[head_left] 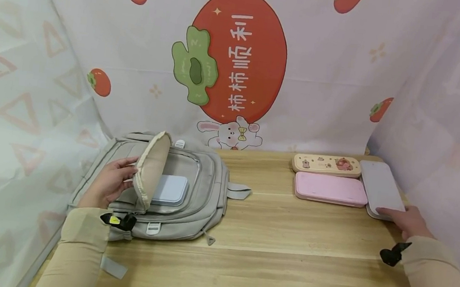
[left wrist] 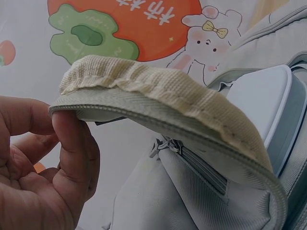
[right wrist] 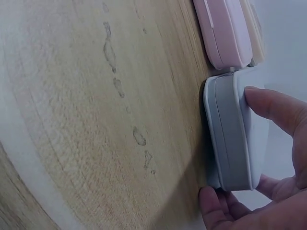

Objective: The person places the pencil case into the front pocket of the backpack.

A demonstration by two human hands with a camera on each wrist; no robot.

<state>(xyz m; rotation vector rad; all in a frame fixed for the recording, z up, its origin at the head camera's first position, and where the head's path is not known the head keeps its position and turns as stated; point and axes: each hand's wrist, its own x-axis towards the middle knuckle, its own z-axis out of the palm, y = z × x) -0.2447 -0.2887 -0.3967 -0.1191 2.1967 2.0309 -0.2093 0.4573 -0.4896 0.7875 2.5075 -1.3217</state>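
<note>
A grey backpack lies on the left of the table with its front pocket unzipped. My left hand pinches the edge of the beige-lined pocket flap between thumb and fingers and holds it up. Inside the pocket rests a light blue case, partly hidden by the flap. At the far right, my right hand grips the near end of a pale grey case. In the right wrist view the thumb is on top of that case and fingertips reach its lower edge.
Left of the grey case lies a pink case, with a cream case with cartoon prints behind it. Printed cloth hangs at the back and both sides of the wooden table. A backpack strap extends rightward.
</note>
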